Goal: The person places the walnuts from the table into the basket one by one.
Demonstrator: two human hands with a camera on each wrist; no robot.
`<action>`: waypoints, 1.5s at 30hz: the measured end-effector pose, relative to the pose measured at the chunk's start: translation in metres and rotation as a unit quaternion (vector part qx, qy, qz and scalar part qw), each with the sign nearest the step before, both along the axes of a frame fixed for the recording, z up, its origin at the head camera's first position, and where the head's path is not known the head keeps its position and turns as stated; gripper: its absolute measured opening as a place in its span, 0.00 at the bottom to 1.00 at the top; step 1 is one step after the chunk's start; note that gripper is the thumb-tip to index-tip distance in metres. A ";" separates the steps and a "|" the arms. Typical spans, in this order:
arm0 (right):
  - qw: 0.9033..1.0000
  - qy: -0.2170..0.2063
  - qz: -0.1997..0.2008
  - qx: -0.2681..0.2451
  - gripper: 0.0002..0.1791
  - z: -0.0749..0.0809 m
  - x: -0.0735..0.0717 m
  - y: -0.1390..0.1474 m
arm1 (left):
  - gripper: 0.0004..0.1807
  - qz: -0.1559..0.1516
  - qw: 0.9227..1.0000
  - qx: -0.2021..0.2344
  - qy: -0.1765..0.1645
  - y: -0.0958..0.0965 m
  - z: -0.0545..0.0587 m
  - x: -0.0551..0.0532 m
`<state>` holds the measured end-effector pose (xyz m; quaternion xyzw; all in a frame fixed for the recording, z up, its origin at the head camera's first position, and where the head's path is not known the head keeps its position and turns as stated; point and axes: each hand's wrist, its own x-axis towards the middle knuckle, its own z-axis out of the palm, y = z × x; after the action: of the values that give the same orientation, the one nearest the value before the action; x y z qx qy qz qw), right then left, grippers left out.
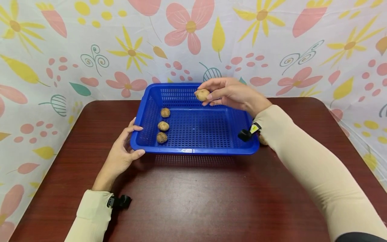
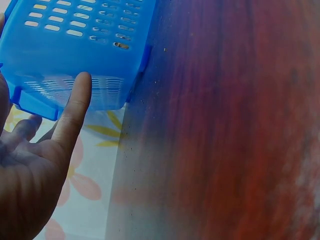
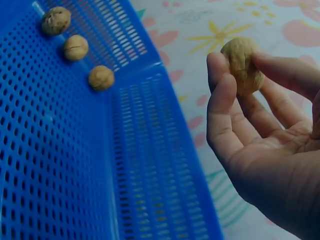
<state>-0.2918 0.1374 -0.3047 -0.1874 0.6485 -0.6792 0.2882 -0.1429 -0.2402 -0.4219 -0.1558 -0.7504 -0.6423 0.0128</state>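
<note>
A blue plastic basket [image 1: 193, 151] with slotted walls stands on the table, with three walnuts in a row along its left side: a far walnut [image 1: 165, 112], a middle walnut [image 1: 163, 126] and a near walnut [image 1: 162, 137]. My left hand [image 1: 122, 151] holds the basket's left end, thumb by the front corner and fingertips over the rim. Above the back part of the basket, my right hand [image 1: 231, 92] pinches another walnut [image 1: 202, 95] between thumb and fingers. In the right wrist view this pale walnut [image 3: 243, 66] shows clearly at the fingertips.
Brown, rounded things [image 1: 263, 139] peek out by the basket's right end, mostly hidden by my right sleeve. The dark reddish wooden table [image 1: 193, 201] stretches in front of the basket. A flowered cloth [image 1: 96, 60] hangs behind the table.
</note>
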 end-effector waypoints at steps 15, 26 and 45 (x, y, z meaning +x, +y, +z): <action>0.997 -0.033 0.072 0.025 0.17 -0.040 -0.019 -0.053 | 0.36 -0.007 1.000 -0.007 -0.008 0.004 -0.005 -0.004; 0.985 -0.026 0.134 0.109 0.19 -0.057 -0.021 -0.069 | 0.35 -0.005 1.000 -0.008 -0.003 0.003 -0.002 -0.006; 0.951 -0.041 0.230 0.201 0.17 -0.084 -0.014 -0.095 | 0.36 0.006 1.000 -0.016 0.002 -0.003 -0.003 -0.004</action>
<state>-0.3058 0.0423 -0.3887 -0.2416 0.6988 -0.4570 0.4945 -0.1470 -0.2428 -0.4251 -0.1530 -0.7617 -0.6294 0.0160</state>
